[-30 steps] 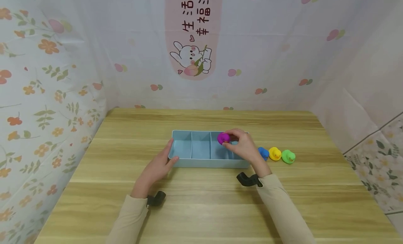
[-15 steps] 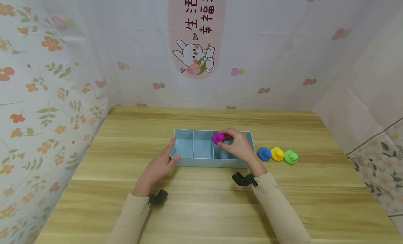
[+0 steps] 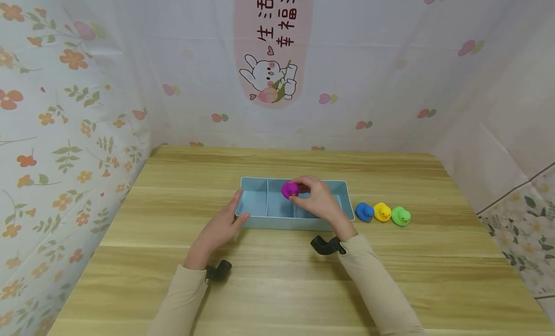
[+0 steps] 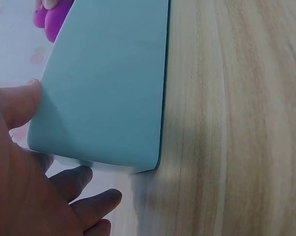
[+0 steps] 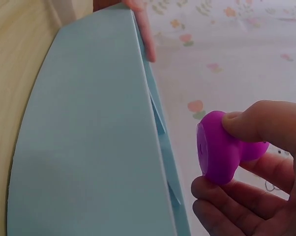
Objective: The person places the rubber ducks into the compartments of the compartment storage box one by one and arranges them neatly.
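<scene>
Clearly held aloft: a rounded, rubber-looking purple toy duck (image 3: 289, 190) over a long, light-blue, plastic-looking box (image 3: 282, 223)

From the head view we see the right hand (image 3: 318, 201) pinching the duck between thumb and fingertips, spread just wide enough for its body. The duck is above the second compartment from the left. This view alone gives us the compartment floors, though the hand hides part of the right end.

The right wrist view adds the duck's flat underside, facing the table side, and shows us that the duck is apart from the box's rim.

At the box's left end lies the left hand (image 3: 221, 223), thumb at the near corner, fingers extended rather than wrapped around anything. Its fingertips appear in the left wrist view, spread beside the end wall; we cannot tell which of them touch it.

Only the head view shows us a blue toy duck (image 3: 364, 212), a yellow toy duck (image 3: 382, 212) and a green toy duck (image 3: 401, 216), in a close row on the wood-grain table (image 3: 269, 288), just right of the box
</scene>
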`<state>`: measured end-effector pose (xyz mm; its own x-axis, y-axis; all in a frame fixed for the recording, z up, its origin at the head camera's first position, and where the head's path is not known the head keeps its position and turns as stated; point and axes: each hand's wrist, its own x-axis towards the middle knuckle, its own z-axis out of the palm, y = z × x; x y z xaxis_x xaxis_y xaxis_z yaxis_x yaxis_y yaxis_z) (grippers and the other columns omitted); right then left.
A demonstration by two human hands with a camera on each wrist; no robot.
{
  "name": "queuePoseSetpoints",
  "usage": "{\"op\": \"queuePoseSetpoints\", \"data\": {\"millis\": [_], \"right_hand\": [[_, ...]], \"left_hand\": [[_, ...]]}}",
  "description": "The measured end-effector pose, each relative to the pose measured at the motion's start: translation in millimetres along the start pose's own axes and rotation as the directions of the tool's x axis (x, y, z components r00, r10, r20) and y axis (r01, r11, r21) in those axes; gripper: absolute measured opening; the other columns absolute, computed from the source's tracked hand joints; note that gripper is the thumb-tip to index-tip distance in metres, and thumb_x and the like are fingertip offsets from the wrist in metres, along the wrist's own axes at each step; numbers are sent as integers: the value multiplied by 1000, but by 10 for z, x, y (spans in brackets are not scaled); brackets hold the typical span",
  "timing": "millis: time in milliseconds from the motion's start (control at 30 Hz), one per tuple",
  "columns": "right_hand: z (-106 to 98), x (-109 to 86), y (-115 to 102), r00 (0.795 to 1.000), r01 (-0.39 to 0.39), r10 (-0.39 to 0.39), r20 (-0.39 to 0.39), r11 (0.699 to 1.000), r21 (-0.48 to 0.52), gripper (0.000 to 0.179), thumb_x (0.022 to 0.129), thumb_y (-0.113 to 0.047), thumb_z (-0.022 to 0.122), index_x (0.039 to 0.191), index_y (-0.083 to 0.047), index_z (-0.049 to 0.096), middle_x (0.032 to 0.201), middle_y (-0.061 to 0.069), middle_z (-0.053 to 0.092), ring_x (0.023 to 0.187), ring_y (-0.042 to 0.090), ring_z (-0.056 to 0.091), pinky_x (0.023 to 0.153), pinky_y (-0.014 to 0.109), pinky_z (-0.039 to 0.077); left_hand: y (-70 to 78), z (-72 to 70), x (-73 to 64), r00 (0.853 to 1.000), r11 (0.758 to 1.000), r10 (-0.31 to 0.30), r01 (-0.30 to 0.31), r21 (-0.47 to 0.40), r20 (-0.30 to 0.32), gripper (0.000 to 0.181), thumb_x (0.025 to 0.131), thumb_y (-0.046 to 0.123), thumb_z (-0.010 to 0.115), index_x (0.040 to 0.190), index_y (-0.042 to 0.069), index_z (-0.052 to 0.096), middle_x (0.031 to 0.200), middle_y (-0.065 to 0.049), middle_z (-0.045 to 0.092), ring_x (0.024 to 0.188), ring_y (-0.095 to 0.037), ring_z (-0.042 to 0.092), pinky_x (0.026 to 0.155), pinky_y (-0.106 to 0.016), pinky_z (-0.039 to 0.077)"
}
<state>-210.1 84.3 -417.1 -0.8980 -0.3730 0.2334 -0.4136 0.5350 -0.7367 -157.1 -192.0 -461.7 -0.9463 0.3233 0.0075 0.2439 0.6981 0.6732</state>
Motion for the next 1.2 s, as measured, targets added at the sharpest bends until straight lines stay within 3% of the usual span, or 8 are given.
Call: {"op": "queuePoseSetpoints", "data": {"millis": [367, 633, 1067, 1200], "right_hand": [[117, 78, -90, 1000, 20, -19, 21, 1000, -24, 33, 79, -14, 76, 109, -4, 66, 106, 11, 65, 90, 22, 64, 82, 39, 56], [246, 132, -204, 997, 41, -42, 61, 999, 19, 33, 79, -12, 76, 109, -3, 65, 106, 12, 65, 90, 23, 63, 83, 44, 56], [448, 236, -342, 991, 80, -72, 116, 994, -68, 28, 79, -18, 77, 103, -7, 67, 99, 6, 66, 88, 18, 63, 82, 41, 56], [496, 278, -395, 987, 85, -68, 147, 990, -116, 27, 80, -20, 76, 102, -9, 66, 96, 2, 67, 86, 15, 63, 79, 34, 56]], "left_hand": [[-3, -4, 5, 1000, 1000, -1, 1, -3, -2, 74, 100, 38, 46, 154, 8, 6, 157, -19, 21, 141, -38, 29, 114, -52, 27], [3, 11, 4, 1000, 1000, 0, -1, -12, -17, 73, 100, 37, 47, 154, 7, 8, 153, -21, 30, 135, -40, 38, 111, -53, 31], [0, 14, -3, 1000, 1000, 5, -6, -13, -14, 72, 101, 36, 46, 154, 8, 6, 154, -21, 28, 137, -40, 35, 111, -54, 31], [-8, 17, 1, 1000, 1000, 4, -4, -18, -10, 73, 101, 36, 46, 154, 9, 6, 155, -20, 26, 138, -39, 34, 111, -54, 30]]}}
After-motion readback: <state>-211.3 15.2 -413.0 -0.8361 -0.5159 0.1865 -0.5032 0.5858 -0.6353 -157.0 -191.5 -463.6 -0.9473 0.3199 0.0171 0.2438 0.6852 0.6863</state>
